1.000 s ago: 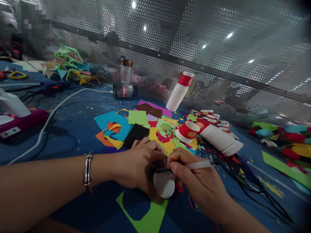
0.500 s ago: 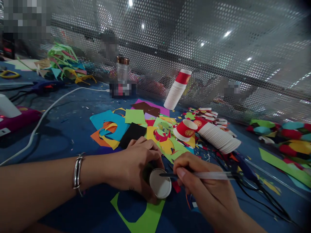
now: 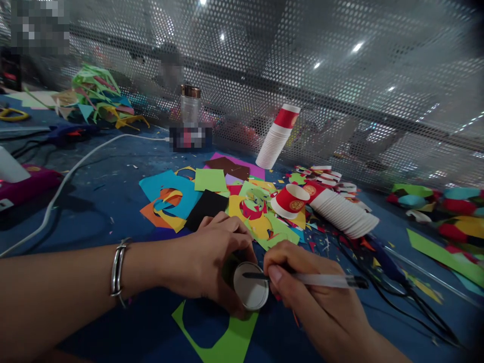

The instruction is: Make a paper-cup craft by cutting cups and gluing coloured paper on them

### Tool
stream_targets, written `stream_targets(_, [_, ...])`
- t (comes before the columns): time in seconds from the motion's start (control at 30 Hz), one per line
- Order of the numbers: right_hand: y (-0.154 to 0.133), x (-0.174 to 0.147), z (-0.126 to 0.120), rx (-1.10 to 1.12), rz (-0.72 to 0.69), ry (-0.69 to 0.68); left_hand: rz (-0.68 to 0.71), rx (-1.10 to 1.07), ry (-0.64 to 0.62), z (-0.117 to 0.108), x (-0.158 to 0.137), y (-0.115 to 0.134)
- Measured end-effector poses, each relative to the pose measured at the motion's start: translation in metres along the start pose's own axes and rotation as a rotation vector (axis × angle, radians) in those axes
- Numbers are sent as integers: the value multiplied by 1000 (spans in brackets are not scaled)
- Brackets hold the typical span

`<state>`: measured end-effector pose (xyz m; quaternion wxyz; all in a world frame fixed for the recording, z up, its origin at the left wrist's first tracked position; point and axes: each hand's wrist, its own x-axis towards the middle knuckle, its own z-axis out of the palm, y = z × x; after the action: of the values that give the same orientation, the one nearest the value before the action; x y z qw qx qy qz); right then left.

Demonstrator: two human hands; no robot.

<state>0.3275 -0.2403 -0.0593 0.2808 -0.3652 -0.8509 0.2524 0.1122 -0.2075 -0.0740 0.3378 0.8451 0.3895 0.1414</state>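
My left hand (image 3: 214, 257) is closed round a paper cup (image 3: 251, 290), whose round white base faces me; its side is mostly hidden by my fingers. Between the fingers and thumb of my right hand (image 3: 310, 287) is a pen (image 3: 325, 280) with a clear barrel and dark ends. The dark tip lies over the white base; whether it touches I cannot tell. Below the cup lies a green paper sheet (image 3: 238, 335) with a large rounded hole. A black paper square (image 3: 206, 209) is just beyond my left hand.
Coloured paper scraps (image 3: 260, 206), a red-and-white cup (image 3: 290, 200) and a toppled cup stack (image 3: 340, 212) lie beyond my hands. A leaning cup stack (image 3: 278, 137) rises before the mesh screen (image 3: 340, 101). A glue gun (image 3: 389, 262) with cables is at right, a white cable (image 3: 71, 176) at left.
My right hand has shifted slightly left, carrying the pen tip further across the cup's base. My left hand keeps its hold, nearly still. The view has shifted a little.
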Motion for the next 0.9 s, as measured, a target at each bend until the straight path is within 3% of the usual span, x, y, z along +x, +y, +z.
stream_targets(0.9, [4,-5,-5,92,121,-82,0,29,-12,1,0,0])
